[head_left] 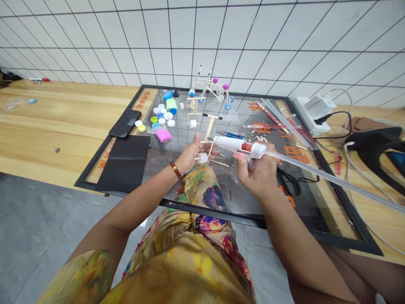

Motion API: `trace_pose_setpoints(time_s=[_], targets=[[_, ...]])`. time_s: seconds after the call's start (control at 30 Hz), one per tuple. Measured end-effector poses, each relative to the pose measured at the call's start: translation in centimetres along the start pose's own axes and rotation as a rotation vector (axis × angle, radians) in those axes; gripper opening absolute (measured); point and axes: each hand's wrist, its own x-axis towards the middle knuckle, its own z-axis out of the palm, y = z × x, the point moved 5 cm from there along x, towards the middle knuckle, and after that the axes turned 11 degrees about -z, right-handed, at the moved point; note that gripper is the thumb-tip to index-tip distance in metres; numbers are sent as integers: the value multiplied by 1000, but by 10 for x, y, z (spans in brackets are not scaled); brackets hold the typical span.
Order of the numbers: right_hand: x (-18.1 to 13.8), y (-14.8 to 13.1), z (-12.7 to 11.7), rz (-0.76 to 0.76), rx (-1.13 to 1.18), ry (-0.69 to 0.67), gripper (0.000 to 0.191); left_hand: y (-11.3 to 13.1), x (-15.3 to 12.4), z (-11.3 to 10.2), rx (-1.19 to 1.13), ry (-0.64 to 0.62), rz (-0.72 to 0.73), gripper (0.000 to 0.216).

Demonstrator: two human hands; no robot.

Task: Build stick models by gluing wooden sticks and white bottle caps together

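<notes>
My right hand (259, 175) is wrapped around a white hot glue gun (229, 144), its nozzle pointing left. A long clear glue stick (329, 177) runs out of the gun's back end to the right. The fingers of my left hand (189, 158) pinch a small frame of thin wooden sticks (211, 150), which carries a white cylinder (203, 158). The nozzle is close to the frame's top; whether they touch I cannot tell. Just beyond, a pair of blue-handled snips (233, 135) lies on the glass board.
The dark-edged glass board (202, 206) lies on a wooden table (63, 126). On it are several bottle caps (162, 121), a pink packet (163, 134), stick models (210, 88), black paper (125, 162) and a phone (125, 123). A power strip (305, 114) and cables are at right.
</notes>
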Motion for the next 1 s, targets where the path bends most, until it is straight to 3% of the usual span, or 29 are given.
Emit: trace_pose_setpoints(time_s=[0.8,0.9,1.0], targets=[[-3,4,0,26,37,25,39,-1,1,0,3,-10,-2,86],[-2,5,-1,83,147,41,36,0,1,0,-26,20,-6,84],[1,6,4,214,442,35,35,4,0,0,-80,70,22,77]])
